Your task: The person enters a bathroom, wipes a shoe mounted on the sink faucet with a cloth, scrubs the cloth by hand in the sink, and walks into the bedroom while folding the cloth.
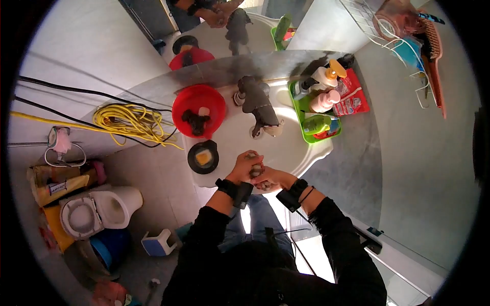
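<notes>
Over the front of the white sink [240, 148], my left hand [246, 167] and my right hand [274, 177] are pressed together with bent fingers. Between them shows a small greyish, wet-looking patch [256, 170]; its kind cannot be made out. Just beyond my hands, a dark grey cloth [258, 99] is draped over the faucet and hangs toward the drain. To the left, a red basin [218, 109] holds a dark wet cloth [195, 122] and a small pale lump. A yellowish soap bar [204, 157] sits in a black dish [194, 164] nearer to me.
A green tray [297, 109] with several bottles stands at the sink's right, beside a red packet [354, 94]. Coiled yellow hose [125, 122] and black cables lie at left. Below are a toilet [115, 208] and a small stool [158, 244]. A wire rack [367, 25] hangs upper right.
</notes>
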Tool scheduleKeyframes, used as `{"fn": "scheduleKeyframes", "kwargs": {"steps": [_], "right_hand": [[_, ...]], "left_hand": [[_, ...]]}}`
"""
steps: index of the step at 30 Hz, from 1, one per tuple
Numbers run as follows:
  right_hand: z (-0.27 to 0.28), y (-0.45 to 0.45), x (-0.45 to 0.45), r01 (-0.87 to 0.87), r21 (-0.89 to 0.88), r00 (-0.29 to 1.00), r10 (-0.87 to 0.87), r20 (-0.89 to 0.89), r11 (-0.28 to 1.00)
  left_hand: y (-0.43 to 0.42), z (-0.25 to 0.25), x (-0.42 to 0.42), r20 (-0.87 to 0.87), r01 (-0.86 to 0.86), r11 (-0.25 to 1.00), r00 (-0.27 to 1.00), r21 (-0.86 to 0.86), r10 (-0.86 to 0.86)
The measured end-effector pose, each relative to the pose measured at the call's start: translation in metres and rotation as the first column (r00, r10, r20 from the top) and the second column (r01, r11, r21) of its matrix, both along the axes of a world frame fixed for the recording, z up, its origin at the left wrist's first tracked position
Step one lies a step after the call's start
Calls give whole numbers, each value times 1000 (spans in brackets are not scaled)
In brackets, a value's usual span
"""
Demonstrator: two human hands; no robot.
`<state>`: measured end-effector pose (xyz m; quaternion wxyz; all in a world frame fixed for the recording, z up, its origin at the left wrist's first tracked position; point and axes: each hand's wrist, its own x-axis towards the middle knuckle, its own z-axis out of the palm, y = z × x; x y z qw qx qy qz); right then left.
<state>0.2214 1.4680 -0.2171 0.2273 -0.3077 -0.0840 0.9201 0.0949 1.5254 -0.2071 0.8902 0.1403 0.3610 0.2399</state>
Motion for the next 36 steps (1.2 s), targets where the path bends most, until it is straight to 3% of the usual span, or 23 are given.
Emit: {"fn": "scheduleKeyframes", "kwargs": {"steps": [2,3,4,6,8,9,11,14,15,17,18,20,24,26,28,29,30,31,32,33,34,35,36], "right_hand": [[6,4,-5,-130,96,925,86,370,987],[9,4,-6,-131,99,924,86,371,986],[33,8,-10,-145,150,860,50,509,978],[37,10,-14,-166,198,774,3,633,966],[4,5,-14,-194,651,676,-381,631,734],[-9,5,-15,-195,651,674,-382,632,734],[-18,9,-18,-452,523,308,-424,851,722],[-9,15,-23,-570,388,188,-345,920,724],[-9,16,-25,-568,390,188,-347,919,725],[-13,15,-29,-706,332,68,-407,911,626],[-9,14,-30,-704,330,66,-405,912,628],[1,14,-32,-761,295,34,-418,908,578],[3,12,-31,-731,372,58,-491,869,572],[6,9,-27,-649,462,64,-561,825,605],[9,9,-24,-562,517,160,-528,834,646],[10,10,-22,-468,559,257,-500,827,684],[11,9,-20,-470,559,257,-500,827,683],[12,9,-19,-284,602,369,-495,787,746],[15,8,-17,-88,605,470,-502,726,792],[17,8,-15,-89,604,469,-502,727,792],[22,10,-13,43,517,549,-453,703,855],[28,12,-12,163,405,626,-411,662,900],[33,13,-10,163,403,627,-410,662,900]], "left_hand": [[-5,-2,5,-80,-5,999,997,37,8],[-8,-3,10,-185,-100,995,978,-19,95],[-10,-4,13,-292,-199,978,941,-68,171],[-13,-13,16,-308,-207,978,932,-12,193],[-13,-26,18,-324,-214,976,921,40,215],[-9,-34,17,-318,-213,977,927,-8,199],[-1,-31,20,-309,-208,977,934,-57,181],[3,-40,22,-458,-178,984,873,12,164],[1,-67,19,-508,-33,974,849,223,145],[4,-127,11,-558,127,903,818,410,139],[8,-157,6,-609,260,905,793,336,-2],[14,-147,7,-647,389,885,749,257,-141],[15,-57,19,-601,77,996,799,51,-31],[16,-49,17,-594,-5,1000,804,-6,0],[14,-56,10,-235,-55,974,972,-221,2],[13,-65,6,-235,-57,973,972,-222,4],[13,-73,2,78,-16,957,996,-291,40],[13,-78,0,380,46,938,920,-342,93],[13,-56,6,381,46,938,920,-343,94],[11,-34,14,167,-113,910,967,-399,194],[11,-19,19,-56,-278,865,958,-418,281],[10,-30,16,-57,-280,864,958,-419,283],[11,-48,9,313,-106,931,923,-350,223]]}}
